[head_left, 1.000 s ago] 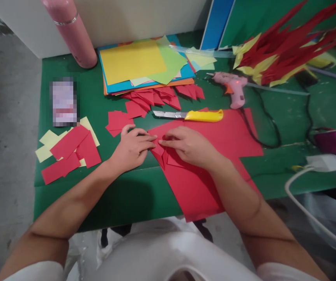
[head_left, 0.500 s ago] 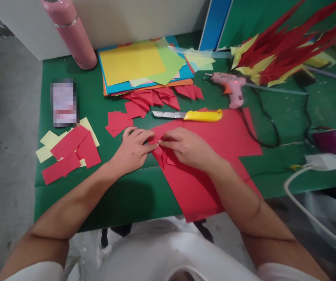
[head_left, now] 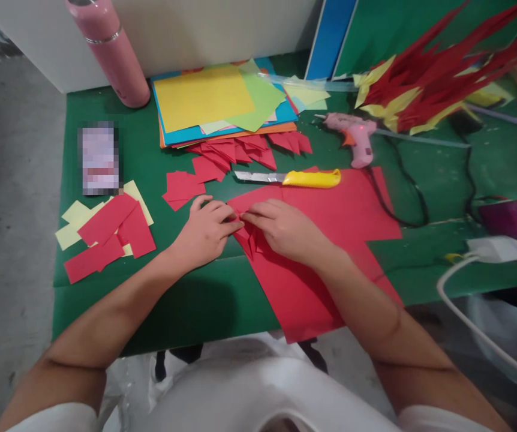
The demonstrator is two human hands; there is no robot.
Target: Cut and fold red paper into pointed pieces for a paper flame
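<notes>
My left hand [head_left: 204,231] and my right hand [head_left: 285,228] meet fingertip to fingertip on a small folded red paper piece [head_left: 247,237]. Both hands pinch and press its folds. The piece lies on a large red paper sheet [head_left: 330,240] spread over the green table [head_left: 186,306]. Most of the small piece is hidden under my fingers.
A yellow-handled utility knife [head_left: 294,177] lies just beyond my hands. A pink glue gun [head_left: 352,135] with its cord, a coloured paper stack [head_left: 222,99], folded red pieces [head_left: 240,153], red and yellow slips [head_left: 105,231], a pink bottle [head_left: 110,48] and a red-yellow paper craft [head_left: 433,78] surround them.
My hands have barely shifted; the fingers keep working the small red piece in the same spot.
</notes>
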